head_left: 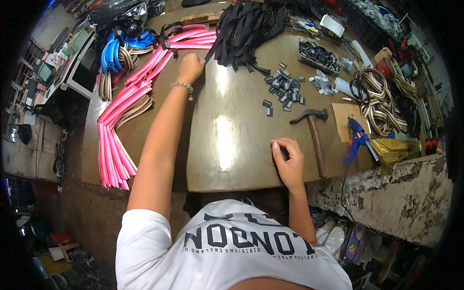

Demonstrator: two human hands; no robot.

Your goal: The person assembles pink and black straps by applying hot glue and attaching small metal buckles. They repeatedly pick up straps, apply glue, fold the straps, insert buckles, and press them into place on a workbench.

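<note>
My left hand [192, 68] reaches to the far side of the table, its fingers closed around the end of a black strap [210, 51]. That strap leads into a large heap of black straps [246, 31]. Bundles of pink strips [112, 130] lie left of my left arm. My right hand [290, 157] rests near the table's front edge with its fingers loosely curled, the thumb apart and nothing visible in it. Just right of it lies a hammer [316, 140] with a wooden handle. Beyond are small black-and-grey pieces [284, 88] in a loose pile.
Blue strips [112, 54] sit at the far left. A box of small dark pieces [319, 56] stands at the back right. A blue glue gun [356, 137], its cord hanging down, lies by brown cardboard [341, 121]. Coiled beige-and-brown strips [382, 104] cover the right side.
</note>
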